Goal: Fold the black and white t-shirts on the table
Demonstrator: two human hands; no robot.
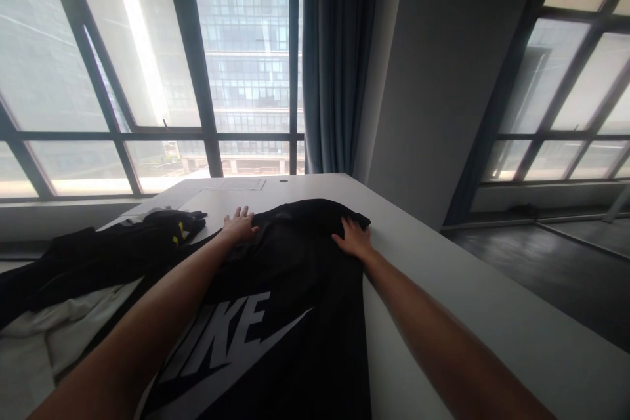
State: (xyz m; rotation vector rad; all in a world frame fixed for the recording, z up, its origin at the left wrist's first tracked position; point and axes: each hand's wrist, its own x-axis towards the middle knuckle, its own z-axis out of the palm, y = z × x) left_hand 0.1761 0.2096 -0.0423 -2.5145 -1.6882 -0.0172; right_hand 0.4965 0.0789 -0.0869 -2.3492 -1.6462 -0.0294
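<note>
A black garment (315, 275) with a large grey Nike word and swoosh lies spread over the white table (413, 256) in front of me. Its near end runs out of the bottom of the view. My left hand (240, 224) rests flat near the garment's far left edge, fingers apart. At the far right corner, my right hand (353, 236) lies on the black cloth with its fingers spread. Neither hand grips anything. My left forearm covers part of the printed lettering.
To the left lies a heap of dark clothing (108, 246) with small yellow marks, and a pale cloth (73, 321) nearer me. A paper sheet (233, 184) is at the table's far end. Windows, a blue curtain (335, 65) and a grey pillar (433, 79) stand beyond.
</note>
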